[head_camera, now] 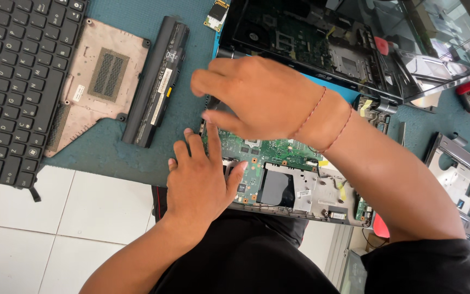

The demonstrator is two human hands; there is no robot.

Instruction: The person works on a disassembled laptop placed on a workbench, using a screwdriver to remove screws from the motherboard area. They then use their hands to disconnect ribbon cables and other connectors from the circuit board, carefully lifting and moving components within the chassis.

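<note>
The green laptop circuit board [270, 163] is pressed flat under the spread left hand [202, 179]; a slim dark tool [211, 102], pointing down at its far-left corner, is pinched by the right hand [257, 95].

Bright, even daylight fills the frame, strongest on the white floor tiles [55, 218] at the lower left, which come close to washing out. Glare and window reflections streak the glossy laptop screen [436, 38] at the upper right, while soft, short shadows sit under the right hand [262, 98] near the centre. That hand is slightly motion-blurred at the fingertips, and straight edges bow a little toward the frame's corners.
</note>
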